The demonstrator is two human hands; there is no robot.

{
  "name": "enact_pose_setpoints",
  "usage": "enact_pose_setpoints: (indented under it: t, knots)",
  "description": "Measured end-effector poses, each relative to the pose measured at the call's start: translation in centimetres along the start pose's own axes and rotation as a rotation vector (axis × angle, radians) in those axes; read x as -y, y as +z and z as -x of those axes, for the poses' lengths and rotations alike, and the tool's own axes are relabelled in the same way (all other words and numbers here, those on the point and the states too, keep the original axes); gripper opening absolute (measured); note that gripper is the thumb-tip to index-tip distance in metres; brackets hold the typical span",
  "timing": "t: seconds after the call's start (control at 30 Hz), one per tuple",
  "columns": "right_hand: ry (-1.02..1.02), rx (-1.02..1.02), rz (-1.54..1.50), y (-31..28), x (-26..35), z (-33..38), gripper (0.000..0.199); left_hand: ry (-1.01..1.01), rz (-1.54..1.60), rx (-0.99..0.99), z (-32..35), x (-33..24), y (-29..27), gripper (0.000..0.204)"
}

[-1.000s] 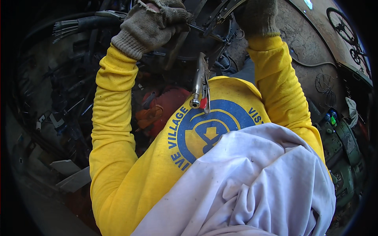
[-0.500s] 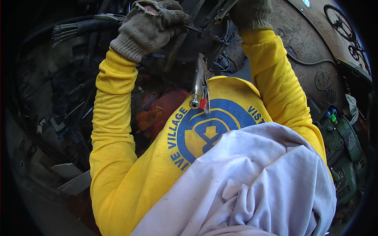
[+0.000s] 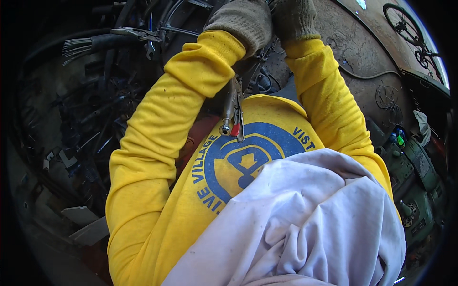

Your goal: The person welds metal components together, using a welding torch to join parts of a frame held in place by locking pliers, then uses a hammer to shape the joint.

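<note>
Both my hands wear worn grey-brown knit gloves and meet at the top edge, over a dark metal frame (image 3: pixel 183 28). My left hand (image 3: pixel 242 23) shows mostly its back and cuff; its fingers are turned away from view. Right beside it is my right hand (image 3: pixel 296 20), with its fingers cut off by the picture's edge or hidden. What either hand grips cannot be made out. Below my left wrist hang locking pliers (image 3: pixel 231 112) with a red release lever, close to my chest; their jaw end is hidden behind my left sleeve.
At the upper left lie a bundle of thin rods (image 3: pixel 78 48) in a dark tube, a second pair of locking pliers (image 3: pixel 136 33) and a wrench (image 3: pixel 150 49). Dark metal scraps clutter the left. At right are a wire coil (image 3: pixel 387 97), a hose (image 3: pixel 369 76), green machinery (image 3: pixel 398 167) and a bicycle (image 3: pixel 405 26).
My left hand has moved right, from the left part of the frame to beside my right hand. The hanging locking pliers have shifted slightly left in view. My right hand has moved little.
</note>
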State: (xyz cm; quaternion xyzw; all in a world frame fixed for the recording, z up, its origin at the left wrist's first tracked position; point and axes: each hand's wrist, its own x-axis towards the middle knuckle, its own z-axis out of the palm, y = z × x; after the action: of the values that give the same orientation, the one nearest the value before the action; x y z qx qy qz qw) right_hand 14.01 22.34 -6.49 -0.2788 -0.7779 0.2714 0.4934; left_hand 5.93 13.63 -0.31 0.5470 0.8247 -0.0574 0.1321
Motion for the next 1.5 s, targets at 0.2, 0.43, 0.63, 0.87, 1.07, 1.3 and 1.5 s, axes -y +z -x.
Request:
enact_pose_setpoints:
  t: [0.2,0.43,0.63,0.87,1.07,1.3,1.5]
  knots:
    - [0.922,-0.16,-1.708,0.3,2.0,-1.5,0.017,0.095,-0.205,0.146,-1.4,-1.0,-1.2,0.026]
    - [1.079,-0.156,-1.492,2.0,0.5,-1.6,0.023,0.136,-0.168,0.015,-0.7,-0.1,0.2,0.027]
    - [1.103,-0.206,-1.363,3.4,-0.4,-1.6,0.026,0.099,-0.189,0.02,-1.3,0.3,0.7,0.025]
    - [0.97,-0.118,-0.765,3.1,0.1,-2.1,0.036,0.006,-0.096,-0.075,-1.9,0.6,1.9,0.029]
    - [0.981,0.089,-0.946,0.2,1.9,-1.9,0.055,-0.022,0.04,-0.142,0.9,1.7,-0.8,0.03]
    - [0.946,-0.13,-0.991,-10.0,-7.1,1.5,0.055,0.242,0.172,-0.611,10.5,10.6,-8.4,0.025]
    - [1.127,-0.114,-0.764,-14.8,-8.4,8.2,0.045,-0.264,0.868,-0.355,16.0,9.7,-0.5,0.021]
